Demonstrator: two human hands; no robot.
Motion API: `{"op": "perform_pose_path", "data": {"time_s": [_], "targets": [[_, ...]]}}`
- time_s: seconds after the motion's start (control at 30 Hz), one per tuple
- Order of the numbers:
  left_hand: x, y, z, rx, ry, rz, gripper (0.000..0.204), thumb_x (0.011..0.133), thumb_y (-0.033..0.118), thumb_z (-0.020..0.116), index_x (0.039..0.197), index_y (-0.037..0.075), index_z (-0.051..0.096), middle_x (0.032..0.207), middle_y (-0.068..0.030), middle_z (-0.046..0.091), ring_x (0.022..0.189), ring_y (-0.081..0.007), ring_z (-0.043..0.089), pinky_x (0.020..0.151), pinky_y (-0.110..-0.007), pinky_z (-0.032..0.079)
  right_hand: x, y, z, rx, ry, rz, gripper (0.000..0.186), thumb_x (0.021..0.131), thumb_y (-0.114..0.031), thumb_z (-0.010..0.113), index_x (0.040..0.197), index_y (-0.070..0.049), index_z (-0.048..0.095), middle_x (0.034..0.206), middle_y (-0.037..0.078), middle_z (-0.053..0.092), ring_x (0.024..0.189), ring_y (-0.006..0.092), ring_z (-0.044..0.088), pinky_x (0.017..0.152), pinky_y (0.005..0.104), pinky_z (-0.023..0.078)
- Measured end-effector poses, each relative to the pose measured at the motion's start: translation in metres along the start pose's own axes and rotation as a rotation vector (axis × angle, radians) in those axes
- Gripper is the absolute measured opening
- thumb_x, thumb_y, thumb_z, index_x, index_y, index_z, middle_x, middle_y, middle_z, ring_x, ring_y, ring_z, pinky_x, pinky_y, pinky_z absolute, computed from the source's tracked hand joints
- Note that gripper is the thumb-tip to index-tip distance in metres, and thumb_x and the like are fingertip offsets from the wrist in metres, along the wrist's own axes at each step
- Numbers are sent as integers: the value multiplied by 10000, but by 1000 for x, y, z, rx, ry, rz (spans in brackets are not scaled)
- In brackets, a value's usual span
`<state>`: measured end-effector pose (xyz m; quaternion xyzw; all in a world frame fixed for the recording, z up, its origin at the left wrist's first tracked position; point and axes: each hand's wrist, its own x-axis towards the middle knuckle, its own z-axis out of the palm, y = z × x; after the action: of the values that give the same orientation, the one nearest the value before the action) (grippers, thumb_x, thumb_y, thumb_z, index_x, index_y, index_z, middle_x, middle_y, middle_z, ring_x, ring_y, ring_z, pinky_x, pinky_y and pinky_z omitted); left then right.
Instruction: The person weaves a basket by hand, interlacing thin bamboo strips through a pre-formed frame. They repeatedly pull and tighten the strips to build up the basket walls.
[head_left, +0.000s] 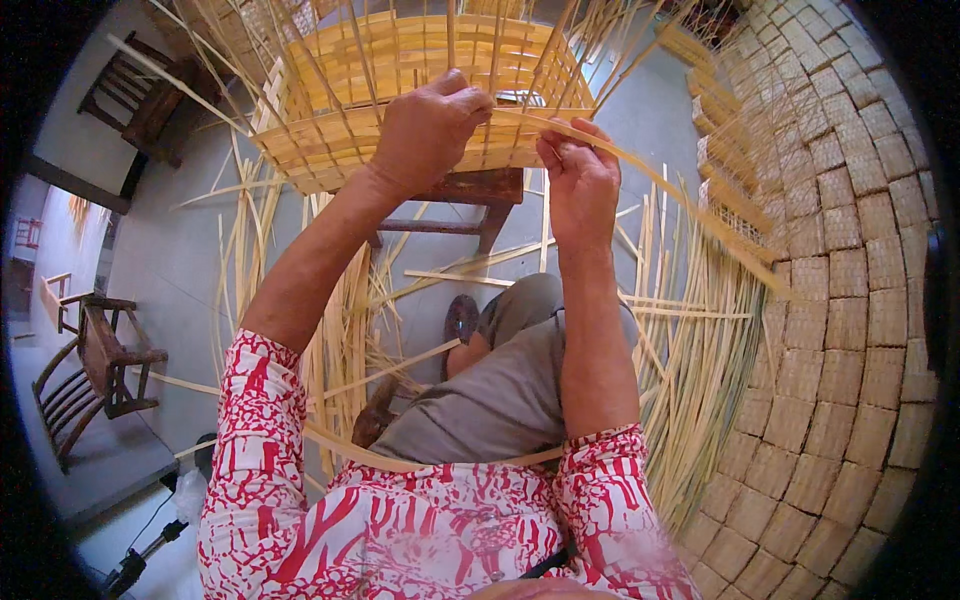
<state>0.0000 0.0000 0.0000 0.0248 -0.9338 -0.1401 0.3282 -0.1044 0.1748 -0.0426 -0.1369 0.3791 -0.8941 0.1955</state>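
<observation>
Pale yellow and flat, a bamboo-like strip (pixel 655 177) passes through both your hands along the near rim of a pale yellow woven basket (pixel 335 148). Your left hand (pixel 435 125) has its grip closed on the strip, though its exact fingertip contact is hidden, and covers part of the near wall. Your right hand (pixel 580 165) pinches the strip between thumb and fingers; the strip's far end blurs into straw-coloured woven panels (pixel 830 310) stacked at the right.

The basket rests on a dark brown wooden stool (pixel 470 187), reaching past its left and right edges and hiding most of its top. Tall stakes stand up around your hands, some cut off above. Long loose strips (pixel 690 350) cover the grey floor (pixel 180 290) on your right, partly behind your forearm. A dark slatted wooden chair (pixel 105 345) stands at left.
</observation>
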Motion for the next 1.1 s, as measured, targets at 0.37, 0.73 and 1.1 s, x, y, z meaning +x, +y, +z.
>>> {"op": "perform_pose_path", "data": {"time_s": [0.37,0.73,1.1], "targets": [[12,-2,-7,-335,13,31,92,898,163,624,889,72,624,851,-131,616,825,-365,625,704,-436,506,37,-5,-1,155,-301,200,229,973,-253,617,1076,-54,667,977,71,676,766,122,637,641,249,540],[-4,6,-3,-395,27,30,84,890,142,624,900,60,639,844,-143,607,806,-367,614,676,-436,492,-8,-22,51,-822,-444,-425,182,897,-169,708,989,-37,624,886,28,595,851,131,546,730,287,430],[4,17,1,-477,147,-263,20,832,49,688,847,35,687,760,-112,608,679,-236,609,593,-344,462,-24,3,38,560,317,280,193,1019,-164,483,1001,14,555,1039,180,635,1038,288,623,980,425,533]]}}
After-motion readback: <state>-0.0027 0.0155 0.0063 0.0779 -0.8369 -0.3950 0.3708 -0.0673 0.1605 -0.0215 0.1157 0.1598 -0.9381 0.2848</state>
